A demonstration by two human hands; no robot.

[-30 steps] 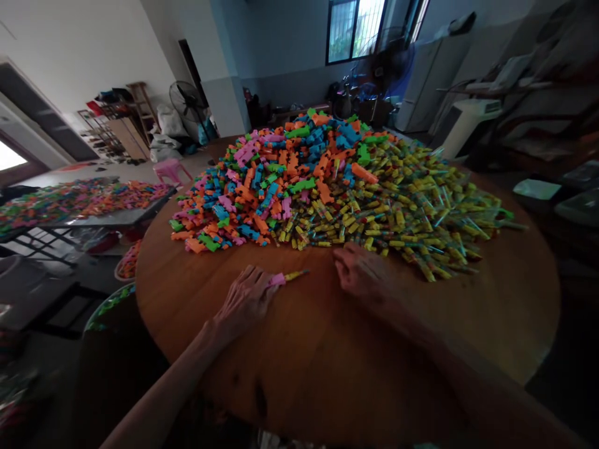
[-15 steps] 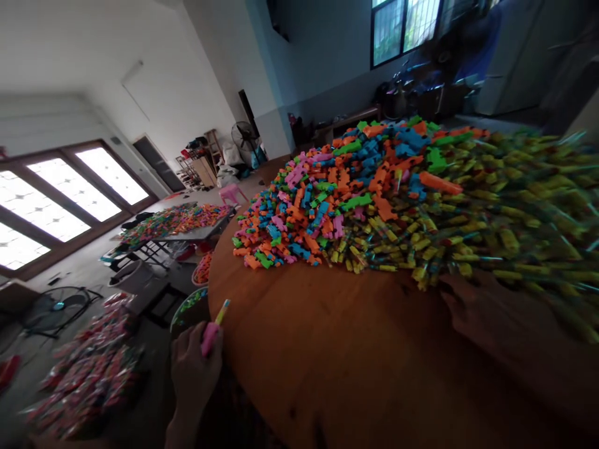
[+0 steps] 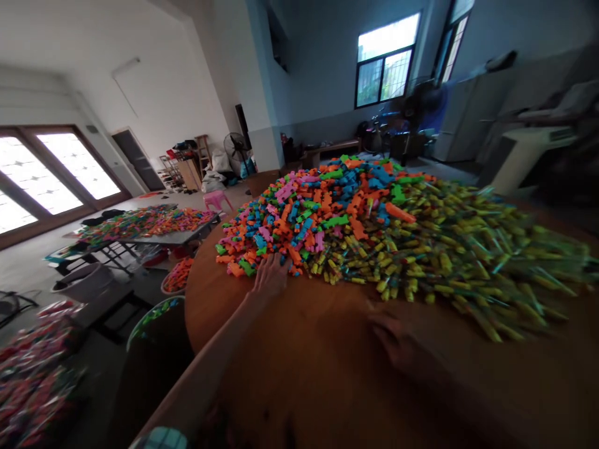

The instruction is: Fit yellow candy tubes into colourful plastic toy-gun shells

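Left of the yellow heap (image 3: 421,249), my left hand (image 3: 271,274) touches plastic toys (image 3: 322,202), likely light, stiff, best pinched mid-body, while my right hand (image 3: 393,337) is before it; whether either's fingers grip, I can't tell.

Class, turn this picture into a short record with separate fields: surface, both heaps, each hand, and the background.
Surface: round wooden table
Heap on the left: multicoloured pieces, orange, blue, green and pink
Heap on the right: yellow pieces, meeting the other heap
Left hand: at the near edge of the multicoloured pieces; grip unclear
Right hand: over the table, on the near side of the yellow pieces; dark, grip unclear
Background: pink stool, standing fan, window
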